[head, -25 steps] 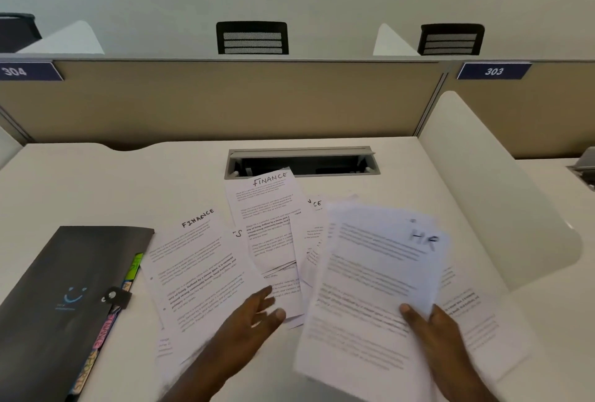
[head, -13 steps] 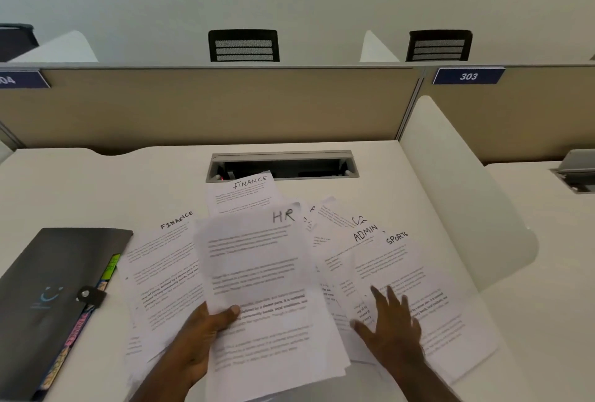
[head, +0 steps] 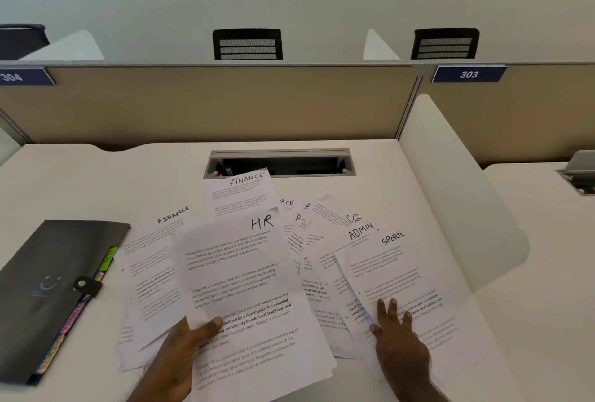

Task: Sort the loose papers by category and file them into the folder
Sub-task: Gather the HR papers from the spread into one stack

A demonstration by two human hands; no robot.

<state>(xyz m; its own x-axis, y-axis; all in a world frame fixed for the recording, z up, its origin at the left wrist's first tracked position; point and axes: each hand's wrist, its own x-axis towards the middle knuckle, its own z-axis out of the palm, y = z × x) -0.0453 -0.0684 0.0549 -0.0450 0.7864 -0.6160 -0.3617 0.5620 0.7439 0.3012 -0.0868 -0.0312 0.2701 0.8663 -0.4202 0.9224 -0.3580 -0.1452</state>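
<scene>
Loose white sheets lie fanned over the desk. My left hand (head: 180,356) pinches a sheet headed HR (head: 244,276) by its lower left edge, thumb on top, over the pile. Two sheets headed FINANCE show, one (head: 151,260) to the left and one (head: 241,192) behind. On the right lie a sheet headed ADMIN (head: 335,260) and a sheet headed SPORTS (head: 392,269). My right hand (head: 399,337) rests flat with fingers spread on the SPORTS sheet. A dark grey folder (head: 48,285) with coloured tabs and a snap strap lies shut at the left.
An open cable slot (head: 280,163) sits in the desk behind the papers. A white curved divider (head: 457,189) borders the desk on the right, a tan partition (head: 225,102) stands at the back. Chair backs show beyond it.
The HR sheet went from my right hand to my left and moved left over the pile. My right hand came down flat on the SPORTS sheet and has since stayed there.
</scene>
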